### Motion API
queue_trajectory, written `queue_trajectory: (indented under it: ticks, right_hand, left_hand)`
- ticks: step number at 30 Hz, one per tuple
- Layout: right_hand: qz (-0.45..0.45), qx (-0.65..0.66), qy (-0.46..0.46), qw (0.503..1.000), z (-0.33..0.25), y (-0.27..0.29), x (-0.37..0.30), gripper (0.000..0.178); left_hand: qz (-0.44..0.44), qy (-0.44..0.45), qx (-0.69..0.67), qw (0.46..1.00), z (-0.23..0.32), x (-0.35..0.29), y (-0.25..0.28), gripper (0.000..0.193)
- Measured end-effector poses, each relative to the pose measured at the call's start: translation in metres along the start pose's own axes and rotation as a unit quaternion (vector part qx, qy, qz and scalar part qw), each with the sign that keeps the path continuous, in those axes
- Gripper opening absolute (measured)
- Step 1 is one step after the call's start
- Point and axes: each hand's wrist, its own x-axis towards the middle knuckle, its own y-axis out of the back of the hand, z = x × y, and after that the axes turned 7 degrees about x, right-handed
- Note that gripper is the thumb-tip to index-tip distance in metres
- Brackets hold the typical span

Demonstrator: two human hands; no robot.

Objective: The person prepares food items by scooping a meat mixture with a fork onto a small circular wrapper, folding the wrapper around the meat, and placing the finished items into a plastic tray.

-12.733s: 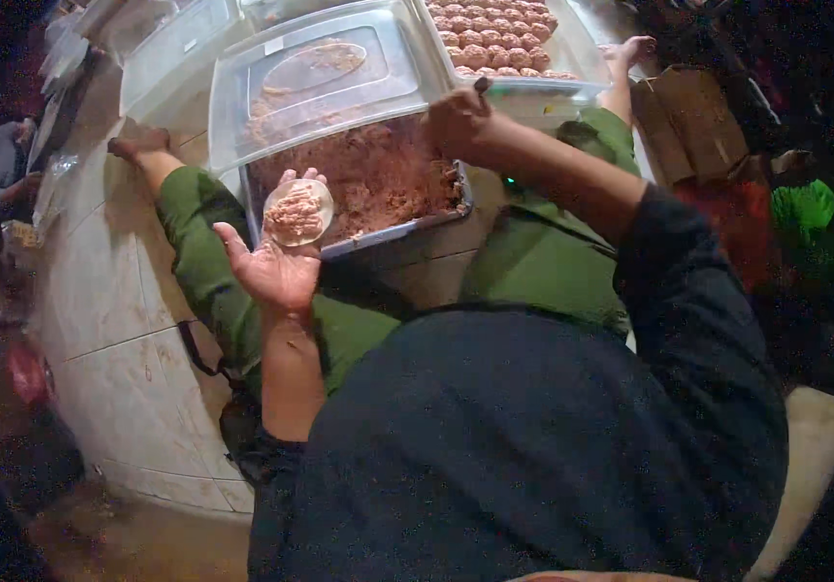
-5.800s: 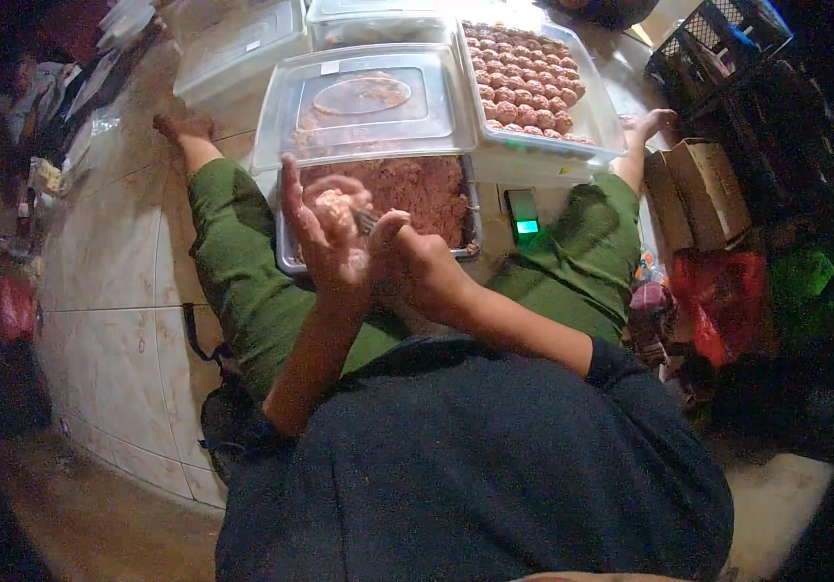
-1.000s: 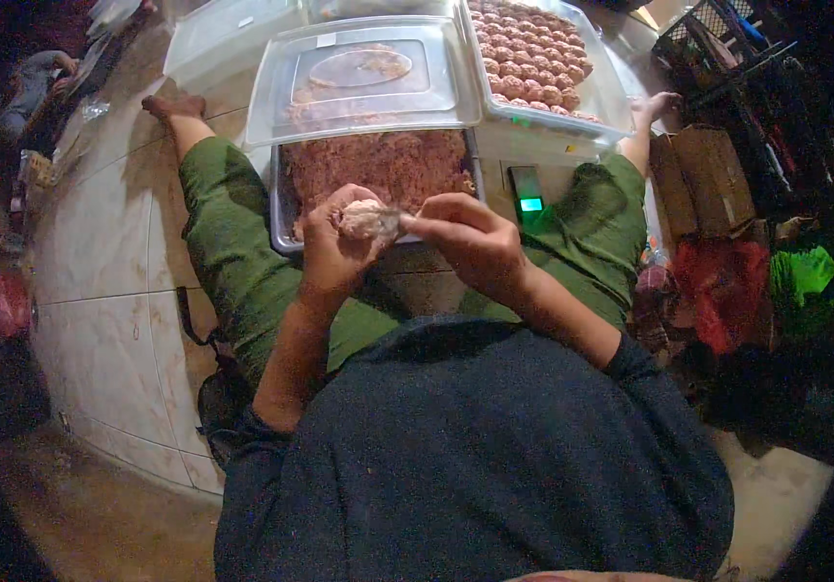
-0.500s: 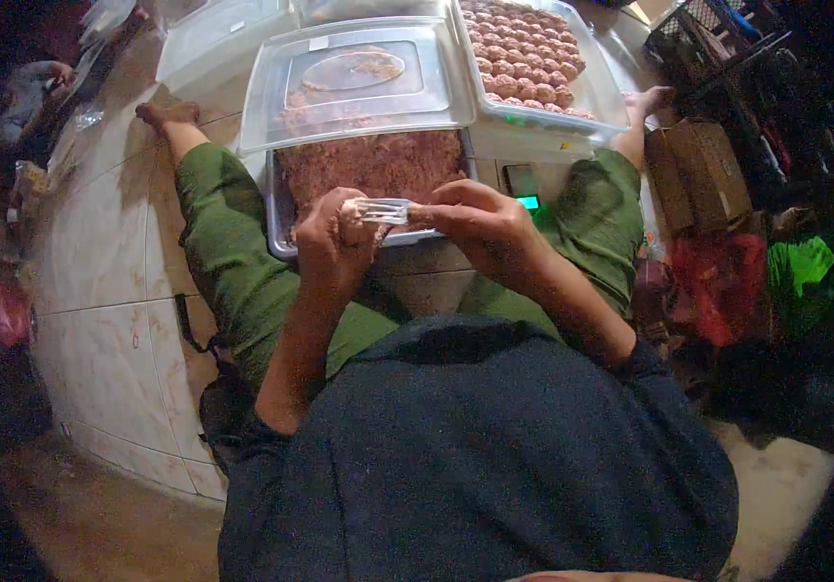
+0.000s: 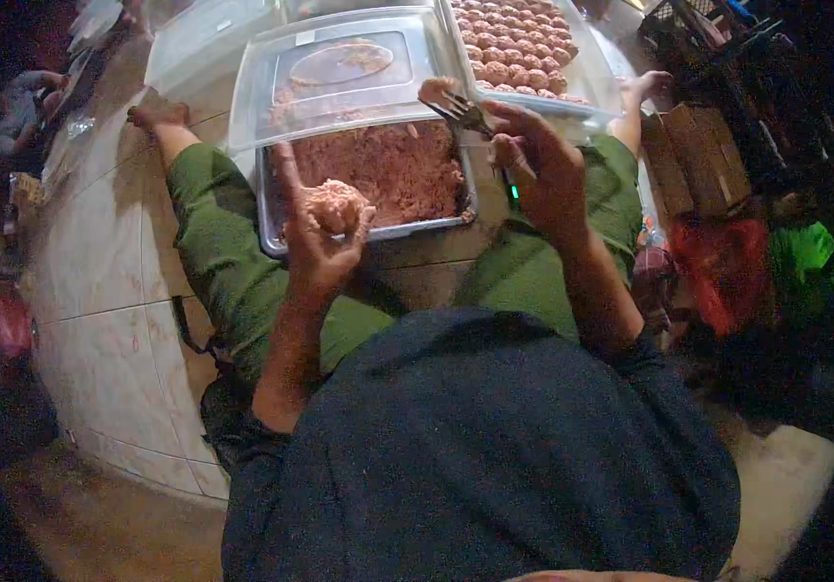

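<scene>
A round, rough-surfaced pinkish-brown ball (image 5: pixel 337 206) rests in my left hand (image 5: pixel 320 260), its fingers curled about it and the index finger stretched upward. My right hand (image 5: pixel 551 175) grips a metal fork (image 5: pixel 462 112) by its handle, tines toward the upper left. A bit of pinkish matter (image 5: pixel 437 89) clings to the tines. Below both hands a grey-rimmed tray (image 5: pixel 426 230) holds a brown crumbly mass (image 5: pixel 383 170). Up at the right, a clear container (image 5: pixel 596 82) carries rows of similar balls (image 5: pixel 516 48).
A clear plastic lid (image 5: pixel 271 92) lies over the tray's far part. Another clear lid or box (image 5: pixel 205 48) is at the far left. My green-trousered legs (image 5: pixel 208 218) spread around the tray on the tiled floor (image 5: pixel 97 359). Cardboard boxes (image 5: pixel 693 160) and a red bag (image 5: pixel 722 272) stand right.
My right hand has lifted the fork away from my left hand, up and to the right. The left hand has opened out somewhat, so the ball now shows fully.
</scene>
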Motion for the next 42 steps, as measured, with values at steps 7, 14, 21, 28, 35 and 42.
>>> queue_trajectory:
  ticks: [7,14,21,28,35,42]
  right_hand:
    - [-0.302,-0.368,-0.064,0.877,0.072,0.032,-0.031,0.016]
    - [-0.328,-0.473,-0.114,0.809,0.021,0.056,-0.011,0.013]
    - [-0.178,-0.101,0.022,0.978,-0.019,0.015,-0.002,0.016]
    - [-0.216,-0.124,0.142,0.958,-0.022,-0.032,-0.014,0.022]
    - [-0.191,-0.069,0.121,0.972,-0.014,-0.029,-0.001,0.017]
    - [-0.187,0.055,-0.014,0.981,-0.005,-0.024,-0.008,0.019]
  left_hand:
    - [0.022,-0.071,0.180,0.981,0.063,-0.001,-0.008,0.029]
    - [0.016,-0.037,0.186,0.982,0.036,-0.003,-0.006,0.027]
    - [-0.007,-0.016,0.229,0.973,0.048,-0.006,-0.013,0.027]
    - [-0.031,-0.058,0.125,0.990,0.047,-0.006,-0.008,0.016]
    - [-0.008,-0.074,0.202,0.977,0.045,-0.006,-0.014,0.016]
    - [-0.083,-0.048,0.058,0.994,0.045,-0.003,-0.004,0.081]
